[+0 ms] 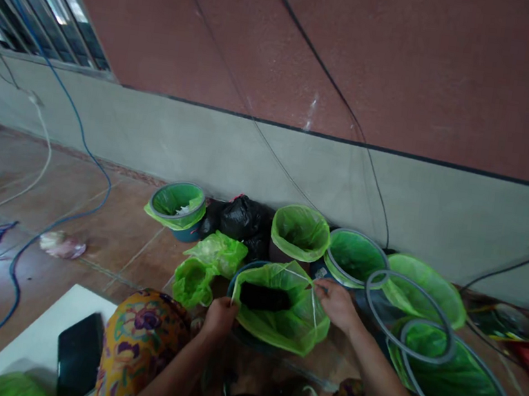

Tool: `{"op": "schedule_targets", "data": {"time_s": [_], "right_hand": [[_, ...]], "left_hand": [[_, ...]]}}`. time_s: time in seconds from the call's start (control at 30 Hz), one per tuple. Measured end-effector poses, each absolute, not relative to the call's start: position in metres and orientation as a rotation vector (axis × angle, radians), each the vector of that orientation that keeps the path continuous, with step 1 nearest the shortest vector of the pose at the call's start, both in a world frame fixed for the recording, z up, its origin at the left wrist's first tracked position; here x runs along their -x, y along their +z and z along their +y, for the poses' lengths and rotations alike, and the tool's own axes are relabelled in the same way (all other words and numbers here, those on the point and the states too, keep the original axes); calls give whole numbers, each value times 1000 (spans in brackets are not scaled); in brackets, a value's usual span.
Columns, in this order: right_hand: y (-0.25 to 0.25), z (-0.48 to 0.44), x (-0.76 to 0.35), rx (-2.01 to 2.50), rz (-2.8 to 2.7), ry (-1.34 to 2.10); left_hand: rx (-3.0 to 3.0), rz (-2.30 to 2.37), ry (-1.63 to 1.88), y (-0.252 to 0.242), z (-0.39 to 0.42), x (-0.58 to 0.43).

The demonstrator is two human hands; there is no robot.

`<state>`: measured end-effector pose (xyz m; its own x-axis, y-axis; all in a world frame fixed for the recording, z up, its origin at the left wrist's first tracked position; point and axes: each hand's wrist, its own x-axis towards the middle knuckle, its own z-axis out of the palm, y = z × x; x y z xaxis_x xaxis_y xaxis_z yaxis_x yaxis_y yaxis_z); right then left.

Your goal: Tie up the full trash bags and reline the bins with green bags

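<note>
Nearest the camera, orange floral-print cloth (pixel 139 337) covers the person's lap. Just beyond it, the left hand (pixel 219 319) is closed on the near-left edge of a thin, translucent lime-green plastic bag (pixel 287 321). The right hand (pixel 337 304) pinches the bag's far-right edge, beside a fine pale string. Between the 2 hands, the bag drapes over the rim of a round blue tub (pixel 239 273) on the brown tiled floor (pixel 94 234). A dark, matte mass (pixel 265 297) lies inside it.

The film looks flimsy and crinkled. Pulled too hard across the stiff rim, it could tear, and an uneven pull could let 1 side slip into the tub. A loose grey hoop (pixel 395 273) leans near the right forearm, which could knock it.

Farther out, 5 more green-lined tubs stand along the wall, with lumpy black bags (pixel 240 217) between them. At lower left, a white tabletop (pixel 31 342) carries a glossy black phone (pixel 78 355).
</note>
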<state>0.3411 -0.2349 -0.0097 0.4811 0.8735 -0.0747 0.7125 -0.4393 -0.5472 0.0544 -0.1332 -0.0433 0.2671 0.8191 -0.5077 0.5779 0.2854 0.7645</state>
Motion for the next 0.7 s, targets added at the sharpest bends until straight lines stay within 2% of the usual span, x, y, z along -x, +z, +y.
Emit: {"op": "schedule_targets", "data": {"time_s": [0.37,0.7], "right_hand": [[15,-223,-338,1962,-1035,530],[88,-198,-302,1588,-885,552]], "left_hand": [[-1659,1176,547,8,-106,-54],[-1497,798,766,63,-108,-82]]}}
